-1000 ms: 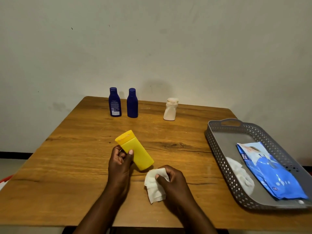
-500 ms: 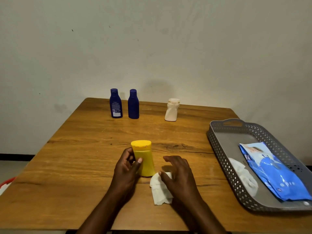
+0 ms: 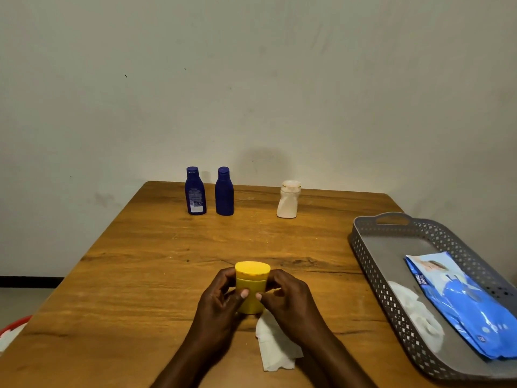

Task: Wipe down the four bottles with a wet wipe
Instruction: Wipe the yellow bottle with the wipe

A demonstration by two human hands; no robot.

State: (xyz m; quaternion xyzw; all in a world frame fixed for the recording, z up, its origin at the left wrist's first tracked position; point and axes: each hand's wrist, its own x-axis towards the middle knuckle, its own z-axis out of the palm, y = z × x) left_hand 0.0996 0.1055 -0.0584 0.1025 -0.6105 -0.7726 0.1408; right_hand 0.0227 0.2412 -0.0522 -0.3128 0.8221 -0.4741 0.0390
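A yellow bottle (image 3: 251, 287) stands upright near the table's front middle, cap up. My left hand (image 3: 218, 306) grips its left side and my right hand (image 3: 291, 301) grips its right side, thumbs meeting on the front. A white wet wipe (image 3: 275, 348) lies flat on the table under my right wrist; no hand holds it. Two dark blue bottles (image 3: 195, 191) (image 3: 224, 191) stand side by side at the far edge. A small cream bottle (image 3: 288, 199) stands to their right.
A grey perforated tray (image 3: 372, 264) sits at the right, holding a blue wet-wipe pack (image 3: 461, 303) and a crumpled used wipe (image 3: 414, 312). The wooden table (image 3: 156, 275) ends at a wall behind. A red-and-white object (image 3: 12, 329) shows at the lower left.
The yellow bottle went from tilted in my left hand to standing upright on the table. My right hand let go of the wipe and moved onto the bottle.
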